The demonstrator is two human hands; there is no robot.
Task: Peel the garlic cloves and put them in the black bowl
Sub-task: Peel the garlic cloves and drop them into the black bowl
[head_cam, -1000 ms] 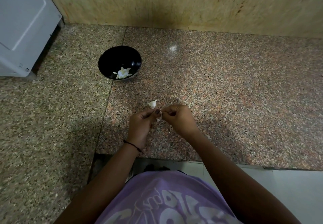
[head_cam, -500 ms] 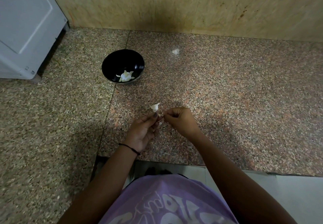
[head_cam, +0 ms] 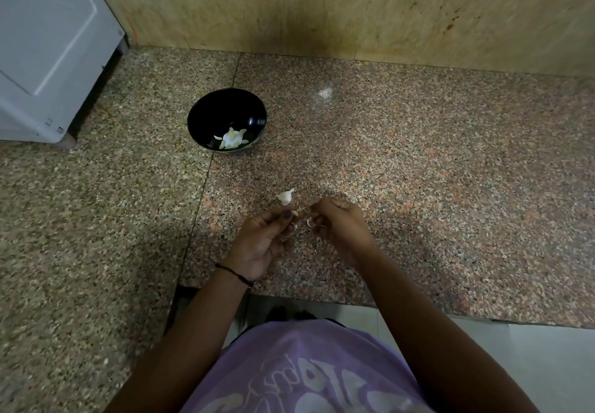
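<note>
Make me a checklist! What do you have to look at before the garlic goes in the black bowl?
1. Black bowl stands upright and uncovered on the counter: ok.
2. Left hand and right hand both pinch the small pale piece between them: ok.
3. That piece is fully peeled: cannot tell, the fingers hide most of it.
4. Loose garlic clove is in the bowl: not ok, it lies on the counter just beyond the hands.
5. Pale garlic pieces in the bowl are all peeled: cannot tell, too small.
</note>
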